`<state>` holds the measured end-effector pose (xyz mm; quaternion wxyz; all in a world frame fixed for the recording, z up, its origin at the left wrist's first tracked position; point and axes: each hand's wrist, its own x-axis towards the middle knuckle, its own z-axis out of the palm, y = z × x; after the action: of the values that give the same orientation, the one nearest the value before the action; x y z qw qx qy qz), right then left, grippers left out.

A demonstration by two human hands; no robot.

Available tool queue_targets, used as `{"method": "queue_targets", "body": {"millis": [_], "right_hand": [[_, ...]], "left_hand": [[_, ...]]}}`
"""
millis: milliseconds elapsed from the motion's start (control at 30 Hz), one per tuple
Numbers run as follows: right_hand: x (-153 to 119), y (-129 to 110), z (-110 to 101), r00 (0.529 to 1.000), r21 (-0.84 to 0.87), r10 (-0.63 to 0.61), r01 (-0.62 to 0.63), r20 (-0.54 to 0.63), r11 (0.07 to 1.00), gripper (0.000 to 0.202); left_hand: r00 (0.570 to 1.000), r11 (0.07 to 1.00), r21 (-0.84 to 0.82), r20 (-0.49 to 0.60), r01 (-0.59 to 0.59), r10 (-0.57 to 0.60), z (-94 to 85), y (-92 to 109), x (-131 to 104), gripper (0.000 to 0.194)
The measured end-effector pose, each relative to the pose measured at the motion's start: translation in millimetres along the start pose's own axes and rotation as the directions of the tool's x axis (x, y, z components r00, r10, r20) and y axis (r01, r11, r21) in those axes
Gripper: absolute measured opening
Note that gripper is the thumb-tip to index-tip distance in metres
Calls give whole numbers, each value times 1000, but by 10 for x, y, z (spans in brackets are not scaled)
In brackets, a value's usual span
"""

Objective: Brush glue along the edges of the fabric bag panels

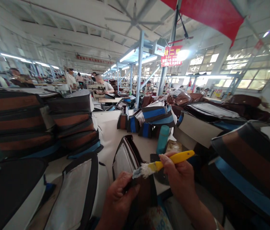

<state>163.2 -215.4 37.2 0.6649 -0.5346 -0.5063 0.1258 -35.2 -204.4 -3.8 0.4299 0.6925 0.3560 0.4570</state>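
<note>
A lane of bare, pale tabletop (107, 124) runs forward beyond the left hand (119, 196), between stacked brown-and-black bag pieces (76, 121) on the left and an upright bag piece (125, 156) in the middle. Ahead of the right hand (180, 179), a teal bottle (163, 139) and a small block (173, 146) bar the way, with a row of blue-striped pieces (157, 115) beyond. A tall brown-and-blue pile (247, 159) walls off the right side.

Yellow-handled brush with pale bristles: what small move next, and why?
Perhaps a short stroke over the small bluish-grey piece: the right hand grips the yellow-handled brush, and its pale bristles apparently meet that piece beside the left hand.
</note>
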Motion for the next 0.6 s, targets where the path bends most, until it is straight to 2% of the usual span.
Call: {"method": "queue_targets", "body": {"millis": [100, 200, 333, 400, 467, 600], "right_hand": [[-8, 15, -28, 1000, -87, -26, 25, -10, 996, 29], [-5, 27, -56, 997, -44, -7, 4, -74, 999, 28], [27, 41, -73, 1000, -68, -23, 23, 6, 997, 30], [64, 23, -114, 998, -120, -50, 44, -42, 992, 30], [98, -32, -184, 994, -132, -43, 30, -97, 991, 30], [86, -227, -320, 995, -93, -60, 53, -83, 994, 26]], "left_hand": [[1000, 1000, 19, 2, -2, 2, -15, -12, 11, 15], [999, 998, 55, 6, -39, 39, -26, -21, 20, 14], [983, 960, 217, 4, -179, 182, -26, -37, 32, 13], [949, 891, 340, 13, -301, 316, -14, -53, 36, 19], [897, 782, 477, 34, -402, 440, 9, -70, 38, 26], [800, 567, 670, 67, -479, 596, 96, -66, 52, 21]]}}
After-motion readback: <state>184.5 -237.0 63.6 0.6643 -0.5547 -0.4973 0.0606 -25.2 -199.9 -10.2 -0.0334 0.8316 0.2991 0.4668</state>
